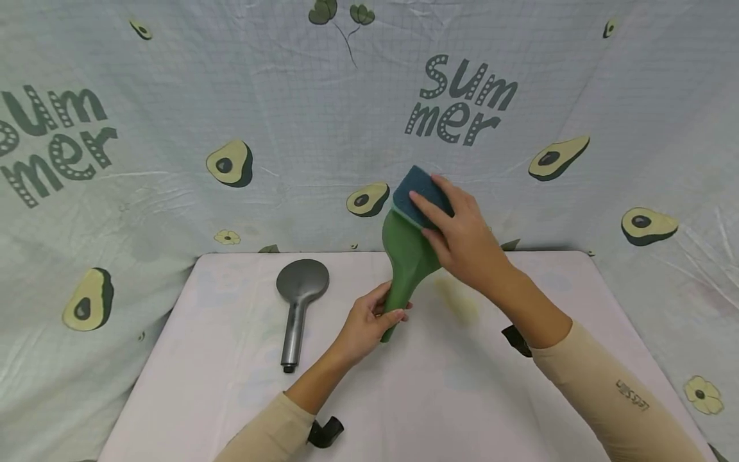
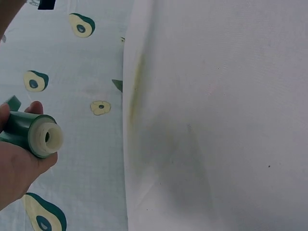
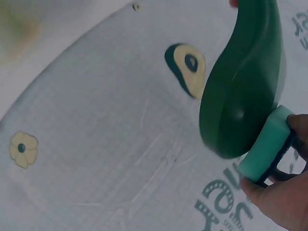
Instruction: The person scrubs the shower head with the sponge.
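Centrally, a green shower head (image 1: pixel 407 256) is held up over the far half of the table, tilted, with its broad head toward the far side and its handle running down to the near left. The left hand (image 1: pixel 369 321) is clamped round that handle; the left wrist view shows a pale, hollow fitting (image 2: pixel 49 137) at the handle's end. A sponge (image 1: pixel 423 196), dark blue on one side and light teal on the other, rests with its teal side against the far right part of the green head. The right hand (image 1: pixel 464 234) grips the sponge between thumb and fingers, one finger lying across the blue side. The two hands are apart, the right one farther off. Left of them, a grey shower head (image 1: pixel 300 289) lies on the pale pink table (image 1: pixel 462 398), handle toward the near side. A yellowish patch (image 1: pixel 456 301) shows on the table just right of the green handle. Both arms wear beige sleeves (image 1: pixel 612 385). Beyond the table hangs a pale cloth (image 1: pixel 300 90) printed with avocados, flowers and the word "summer".
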The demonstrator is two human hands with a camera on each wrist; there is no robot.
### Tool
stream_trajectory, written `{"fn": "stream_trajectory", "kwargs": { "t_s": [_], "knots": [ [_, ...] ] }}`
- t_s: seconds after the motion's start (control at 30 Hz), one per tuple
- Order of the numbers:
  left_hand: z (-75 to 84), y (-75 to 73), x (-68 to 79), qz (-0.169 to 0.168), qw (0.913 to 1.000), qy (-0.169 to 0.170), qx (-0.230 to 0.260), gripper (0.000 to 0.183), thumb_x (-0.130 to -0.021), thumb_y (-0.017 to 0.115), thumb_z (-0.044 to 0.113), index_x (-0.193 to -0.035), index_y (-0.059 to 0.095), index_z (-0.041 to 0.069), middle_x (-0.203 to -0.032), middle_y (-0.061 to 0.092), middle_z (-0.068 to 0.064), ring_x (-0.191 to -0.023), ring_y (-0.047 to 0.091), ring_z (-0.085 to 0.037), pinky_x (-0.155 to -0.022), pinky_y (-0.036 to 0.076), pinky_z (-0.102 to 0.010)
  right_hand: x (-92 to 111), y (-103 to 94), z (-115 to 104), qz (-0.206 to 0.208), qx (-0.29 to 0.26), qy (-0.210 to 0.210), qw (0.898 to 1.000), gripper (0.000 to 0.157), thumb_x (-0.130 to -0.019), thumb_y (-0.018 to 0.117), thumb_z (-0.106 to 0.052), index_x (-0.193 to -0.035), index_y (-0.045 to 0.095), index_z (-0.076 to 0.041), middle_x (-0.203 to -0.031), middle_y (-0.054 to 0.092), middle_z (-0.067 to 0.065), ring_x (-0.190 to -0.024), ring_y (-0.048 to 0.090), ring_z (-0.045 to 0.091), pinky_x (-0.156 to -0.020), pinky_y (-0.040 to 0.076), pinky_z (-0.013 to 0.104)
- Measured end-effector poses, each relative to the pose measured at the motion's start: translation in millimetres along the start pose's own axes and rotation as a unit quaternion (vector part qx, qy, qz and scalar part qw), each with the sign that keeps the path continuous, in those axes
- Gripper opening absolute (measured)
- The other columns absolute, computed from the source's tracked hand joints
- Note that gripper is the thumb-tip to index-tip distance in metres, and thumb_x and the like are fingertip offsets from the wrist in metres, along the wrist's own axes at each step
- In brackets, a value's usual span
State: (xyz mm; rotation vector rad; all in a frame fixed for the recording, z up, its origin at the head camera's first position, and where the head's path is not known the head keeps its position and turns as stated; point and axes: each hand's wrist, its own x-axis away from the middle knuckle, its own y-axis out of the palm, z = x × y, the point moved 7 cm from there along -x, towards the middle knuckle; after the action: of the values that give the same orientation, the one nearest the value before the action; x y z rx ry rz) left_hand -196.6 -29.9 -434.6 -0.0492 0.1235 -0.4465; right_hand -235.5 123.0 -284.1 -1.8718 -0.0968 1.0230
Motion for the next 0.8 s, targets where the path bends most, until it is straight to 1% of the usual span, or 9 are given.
{"fn": "stream_trajectory", "kwargs": {
  "t_s": [0.07,0.1,0.2,0.3,0.43,0.57,0.63,0.73,0.8],
  "knots": [
    [-1.4,0.9,0.1,0.0,1.0,-0.003,-0.002,0.055,-0.101,0.061,-0.001,-0.153,0.046,0.007,-0.123,0.069,-0.023,-0.103,0.072,-0.031,-0.089,0.056,-0.023,-3,-3.3,9,0.006,-0.011,0.019,1.0,0.055,-0.099,0.069,-0.009,-0.152,0.053,-0.013,-0.163,0.032,0.025,-0.147,0.035,0.05,-0.116,0.037,0.065],
    [-2.0,1.4,0.1,0.0,1.0,-0.003,-0.004,0.055,-0.101,0.061,-0.001,-0.153,0.046,0.007,-0.123,0.07,-0.023,-0.103,0.072,-0.032,-0.089,0.056,-0.023,-2,-3.5,12,0.007,-0.012,0.02,1.0,0.055,-0.099,0.069,-0.008,-0.152,0.053,-0.012,-0.163,0.032,0.026,-0.147,0.035,0.05,-0.117,0.036,0.065],
    [-4.2,2.3,-0.4,0.0,0.9999,-0.008,-0.011,0.054,-0.101,0.062,0.0,-0.153,0.047,0.007,-0.121,0.07,-0.021,-0.103,0.072,-0.032,-0.089,0.056,-0.024,6,1.0,10,0.005,-0.003,0.005,1.0,0.055,-0.098,0.07,-0.008,-0.15,0.054,-0.013,-0.162,0.033,0.027,-0.145,0.037,0.051,-0.115,0.038,0.066],
    [-6.2,2.1,-1.4,0.004,0.9997,-0.015,-0.018,0.053,-0.102,0.062,0.002,-0.152,0.047,0.008,-0.12,0.071,-0.02,-0.103,0.072,-0.03,-0.087,0.056,-0.024,18,10.4,-2,-0.001,0.018,-0.031,0.999,0.056,-0.095,0.073,-0.007,-0.148,0.056,-0.015,-0.16,0.036,0.027,-0.141,0.042,0.052,-0.111,0.044,0.065],
    [-6.2,-0.1,-2.7,0.018,0.9996,-0.019,-0.014,0.052,-0.103,0.061,0.003,-0.152,0.047,0.007,-0.121,0.069,-0.024,-0.101,0.073,-0.029,-0.086,0.057,-0.024,33,27.2,-23,-0.01,0.048,-0.081,0.995,0.059,-0.092,0.078,-0.01,-0.147,0.058,-0.017,-0.159,0.038,0.027,-0.139,0.045,0.049,-0.11,0.047,0.06],
    [-5.7,-1.3,-4.3,0.025,0.9995,-0.018,0.003,0.046,-0.103,0.061,0.004,-0.147,0.049,0.001,-0.122,0.066,-0.028,-0.1,0.073,-0.029,-0.087,0.059,-0.026,49,41.3,-42,-0.018,0.087,-0.122,0.989,0.058,-0.09,0.08,-0.012,-0.144,0.061,-0.018,-0.157,0.042,0.026,-0.136,0.049,0.045,-0.11,0.05,0.054],
    [-6.0,-1.5,-5.3,0.031,0.9993,-0.022,0.009,0.042,-0.103,0.062,0.006,-0.143,0.052,-0.002,-0.12,0.066,-0.028,-0.099,0.073,-0.029,-0.086,0.059,-0.026,55,46.5,-48,-0.023,0.101,-0.134,0.986,0.058,-0.088,0.081,-0.011,-0.143,0.062,-0.018,-0.157,0.043,0.026,-0.135,0.051,0.043,-0.108,0.051,0.052],
    [-7.0,-2.1,-6.1,0.041,0.9987,-0.028,0.011,0.037,-0.102,0.063,0.008,-0.136,0.056,-0.005,-0.115,0.067,-0.03,-0.097,0.072,-0.031,-0.084,0.059,-0.025,61,53.0,-51,-0.036,0.114,-0.142,0.983,0.059,-0.087,0.08,-0.01,-0.143,0.062,-0.018,-0.158,0.041,0.025,-0.135,0.05,0.042,-0.108,0.052,0.051],
    [-7.5,-1.5,-6.8,0.042,0.9986,-0.031,0.012,0.037,-0.102,0.063,0.009,-0.135,0.056,-0.005,-0.115,0.068,-0.028,-0.097,0.072,-0.031,-0.083,0.058,-0.025,61,53.8,-51,-0.043,0.119,-0.143,0.982,0.06,-0.088,0.079,-0.011,-0.144,0.061,-0.019,-0.159,0.041,0.025,-0.136,0.05,0.042,-0.109,0.051,0.05]
  ]
}}
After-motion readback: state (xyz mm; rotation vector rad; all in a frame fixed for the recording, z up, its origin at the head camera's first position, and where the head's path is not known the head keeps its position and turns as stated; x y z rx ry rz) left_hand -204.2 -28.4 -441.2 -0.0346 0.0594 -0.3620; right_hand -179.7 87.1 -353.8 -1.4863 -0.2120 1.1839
